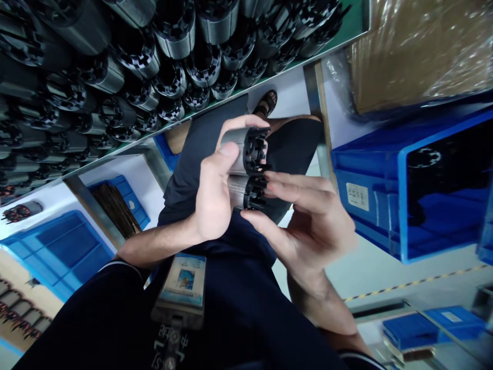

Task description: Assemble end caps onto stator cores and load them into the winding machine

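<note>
Two motor stators, silvery cylinders with black slotted plastic ends, are held one above the other over my lap. My left hand (215,190) is closed around them, its thumb lying across the upper stator (234,146). The lower stator (236,190) sits against the upper one, its left side hidden by my palm. My right hand (311,221) pinches the black end of the lower stator, thumb at its lower edge and fingertips at its upper right. Both black ends point right.
Rows of similar stators (175,36) fill a green-topped table (356,20) above. At right stands a blue crate (370,190) with dark parts, below a plastic-wrapped carton (419,56). A blue bin (61,252) and more stators (23,311) are at left. A badge (185,280) hangs at my chest.
</note>
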Demonstrator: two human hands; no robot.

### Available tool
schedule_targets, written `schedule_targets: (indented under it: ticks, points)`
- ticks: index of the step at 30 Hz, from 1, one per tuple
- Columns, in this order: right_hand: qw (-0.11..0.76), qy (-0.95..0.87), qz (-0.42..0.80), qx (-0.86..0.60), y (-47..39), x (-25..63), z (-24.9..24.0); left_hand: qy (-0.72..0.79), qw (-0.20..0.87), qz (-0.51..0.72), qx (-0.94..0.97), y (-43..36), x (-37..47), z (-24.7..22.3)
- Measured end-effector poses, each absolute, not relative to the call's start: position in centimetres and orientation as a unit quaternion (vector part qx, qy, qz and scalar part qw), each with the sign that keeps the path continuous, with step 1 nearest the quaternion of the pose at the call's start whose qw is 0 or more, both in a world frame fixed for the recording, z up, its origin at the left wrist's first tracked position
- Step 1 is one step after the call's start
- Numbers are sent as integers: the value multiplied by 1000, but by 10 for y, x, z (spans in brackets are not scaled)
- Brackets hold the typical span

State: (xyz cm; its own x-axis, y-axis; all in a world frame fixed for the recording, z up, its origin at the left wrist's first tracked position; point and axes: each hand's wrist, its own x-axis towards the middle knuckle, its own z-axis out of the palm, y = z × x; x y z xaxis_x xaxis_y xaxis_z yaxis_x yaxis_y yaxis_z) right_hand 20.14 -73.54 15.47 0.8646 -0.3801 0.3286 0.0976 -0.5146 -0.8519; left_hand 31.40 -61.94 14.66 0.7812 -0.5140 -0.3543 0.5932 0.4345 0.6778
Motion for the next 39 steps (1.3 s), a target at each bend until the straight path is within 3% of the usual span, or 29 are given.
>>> schedule_targets:
  ticks: [4, 10, 15, 22, 26, 29, 33, 39]
  points:
    - [423, 82, -263, -863, -720, 203, 145, 112, 843, -304, 429, -626, 311, 150]
    - [534, 108, -324, -773, -732, 203, 115, 44, 831, -333, 443, -608, 308, 152]
    - [505, 114, -189, -835, -751, 189, 132, -29, 846, -291, 447, -603, 333, 142]
    - [442, 61, -104, -889, -756, 201, 156, 107, 789, -520, 311, -612, 319, 136]
    - [391, 214, -152, -882, -835, 184, 151, 277, 666, -613, 322, -605, 304, 116]
    - [286, 391, -189, -854, -924, 147, 133, 275, 662, -626, 307, -602, 298, 106]
    - [261, 506, 6, -822, -1005, 103, 95, 221, 676, -630, 313, -603, 297, 105]
    - [333, 456, 103, -818, -1021, 89, 66, 58, 707, -488, 508, -604, 304, 97]
